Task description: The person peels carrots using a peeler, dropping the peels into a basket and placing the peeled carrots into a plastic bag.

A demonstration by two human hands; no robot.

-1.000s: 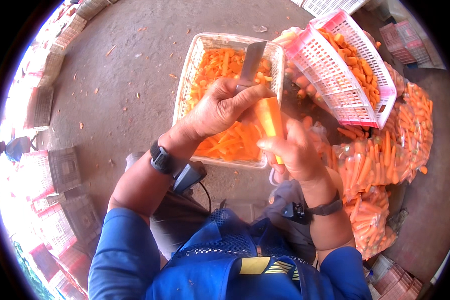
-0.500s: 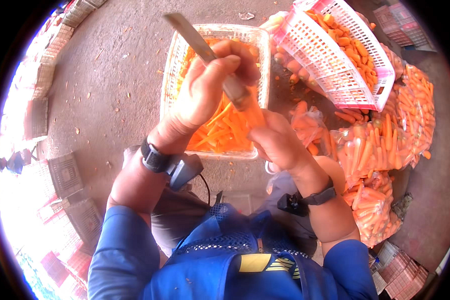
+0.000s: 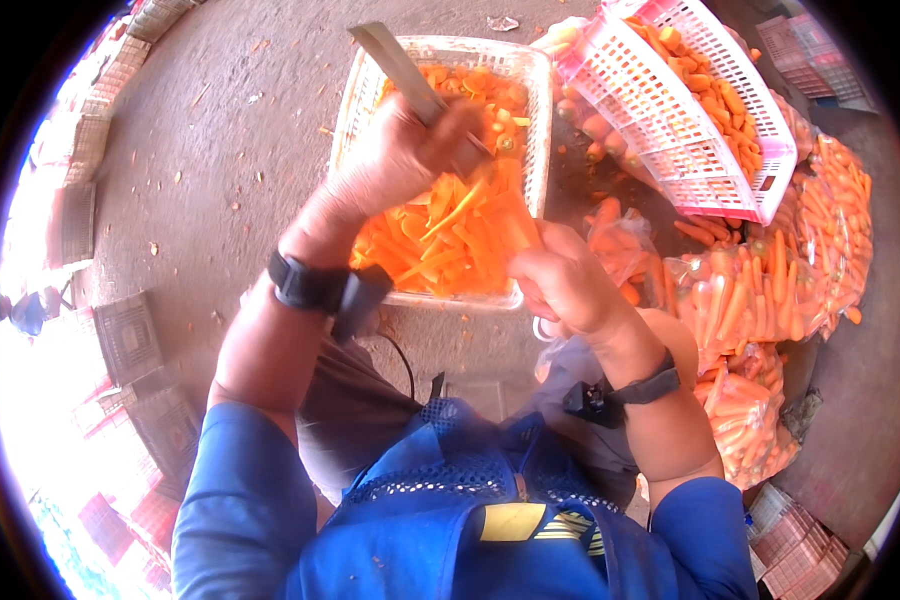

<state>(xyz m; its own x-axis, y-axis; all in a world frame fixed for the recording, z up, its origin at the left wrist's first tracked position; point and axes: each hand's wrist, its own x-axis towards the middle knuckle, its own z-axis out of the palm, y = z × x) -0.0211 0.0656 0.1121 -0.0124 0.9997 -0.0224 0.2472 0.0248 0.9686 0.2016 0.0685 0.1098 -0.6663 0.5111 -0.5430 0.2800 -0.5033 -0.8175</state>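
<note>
My left hand [image 3: 405, 150] is closed around a knife [image 3: 400, 70], a long flat grey tool whose far end points up and to the left. Its lower end lies by a carrot [image 3: 510, 212], blurred by motion, whose near end my right hand [image 3: 565, 280] grips. Both hands are over a white plastic basket [image 3: 342, 140] that holds many orange peelings [image 3: 440, 235] and some cut carrot ends. Part of the knife is hidden by my left fingers.
A pink and white crate [image 3: 635, 120] of short peeled carrots stands tilted at the far right. Clear bags of carrots [image 3: 740, 295] are piled below it. Stacked crates [image 3: 125, 335] line the left side. Scraps dot the concrete floor [image 3: 220, 150].
My left hand and the knife have shifted slightly up and right, uncovering more peelings. My right hand, still on the carrot, has moved a little to the right.
</note>
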